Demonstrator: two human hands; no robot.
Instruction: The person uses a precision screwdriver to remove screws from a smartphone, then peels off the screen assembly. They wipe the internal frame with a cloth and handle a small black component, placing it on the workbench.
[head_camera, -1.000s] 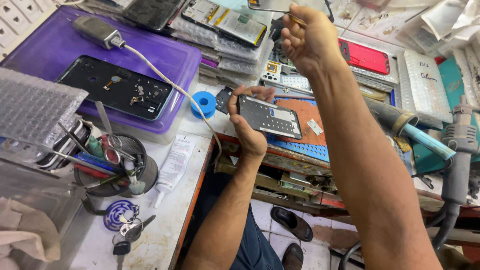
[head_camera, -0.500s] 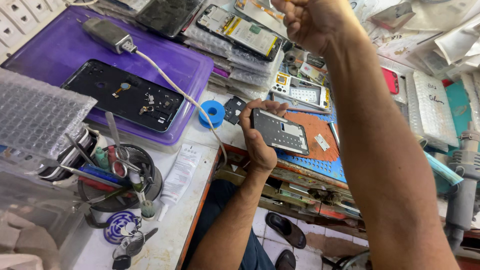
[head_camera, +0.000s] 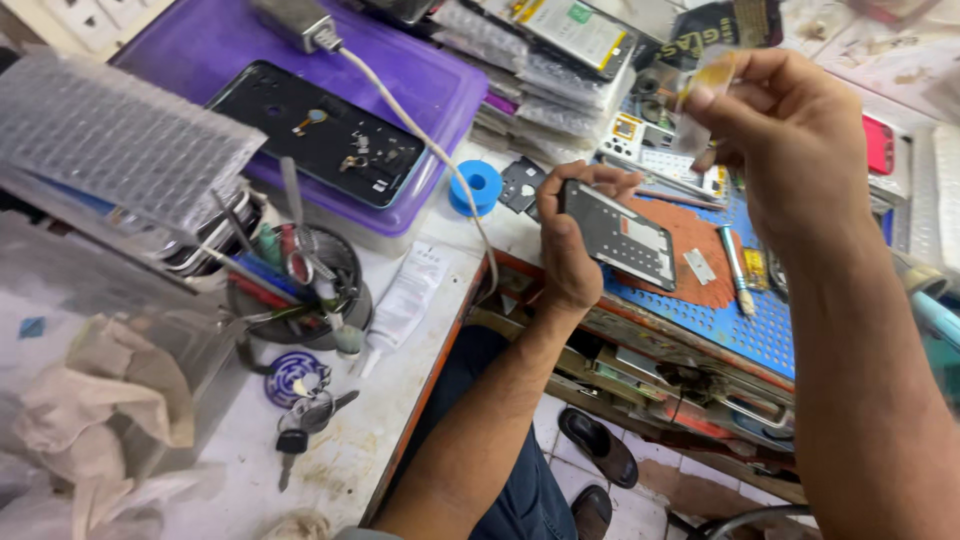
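Head view: left hand (head_camera: 565, 250) grips a phone frame (head_camera: 620, 235) over the cluttered worktop (head_camera: 400, 400), right hand (head_camera: 790, 140) pinches a small amber strip (head_camera: 708, 80), blue spool (head_camera: 476, 187) beside.

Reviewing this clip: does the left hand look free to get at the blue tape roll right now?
Probably not as is: the left hand grips a dark phone frame. The blue tape roll lies close beside it, uncovered, so only that hold hinders.

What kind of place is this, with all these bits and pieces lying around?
Most likely a phone repair bench. The left hand holds an opened phone frame, another black phone back lies stripped on a purple box, and a cup of tweezers and tools stands nearby.
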